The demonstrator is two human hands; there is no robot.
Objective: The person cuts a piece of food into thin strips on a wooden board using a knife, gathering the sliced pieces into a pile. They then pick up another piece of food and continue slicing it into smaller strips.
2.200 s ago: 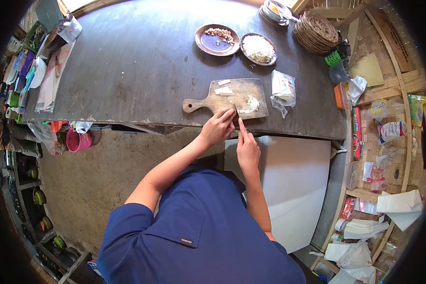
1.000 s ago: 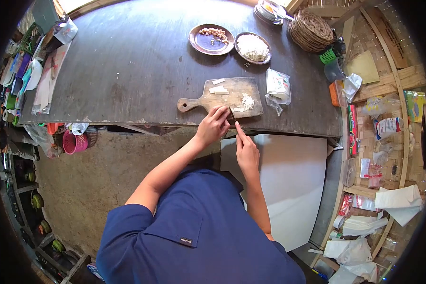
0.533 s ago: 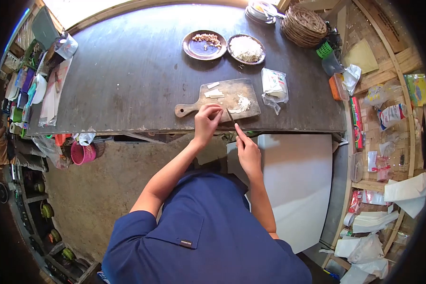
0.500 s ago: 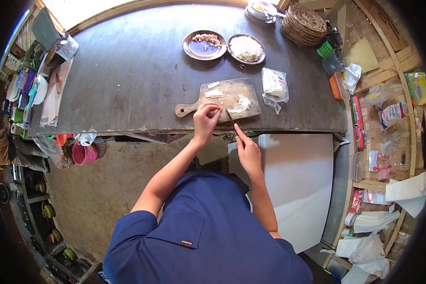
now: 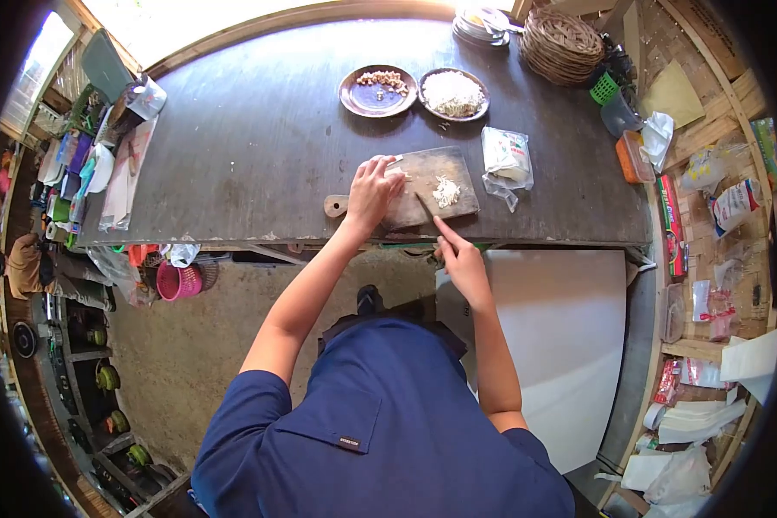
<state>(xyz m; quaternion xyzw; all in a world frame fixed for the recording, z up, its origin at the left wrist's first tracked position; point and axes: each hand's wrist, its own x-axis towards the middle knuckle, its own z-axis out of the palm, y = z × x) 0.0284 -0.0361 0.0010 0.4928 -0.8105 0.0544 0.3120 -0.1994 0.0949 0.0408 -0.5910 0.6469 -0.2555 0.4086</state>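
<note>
A wooden cutting board [image 5: 445,164] with a handle lies at the table's near edge. My left hand [image 5: 371,194] is over its left part, fingers bent down on pale white pieces that it mostly hides; what is in the fingertips cannot be made out. My right hand [image 5: 466,263] grips a knife [image 5: 426,208], its blade pointing up and left over the board's front. Beside the blade sits a small heap of thin white shreds [image 5: 446,192].
Behind the board stand a plate of brown pieces [image 5: 367,102] and a plate heaped with white shreds [image 5: 453,93]. A plastic bag with white contents [image 5: 507,158] lies to the right. Woven plates [image 5: 563,47] are stacked at the back right; a pink basket [image 5: 179,281] hangs below the table.
My left hand has moved up and left onto the white pieces, away from the knife. The knife has stayed over the board's front, and the whole view has shifted slightly.
</note>
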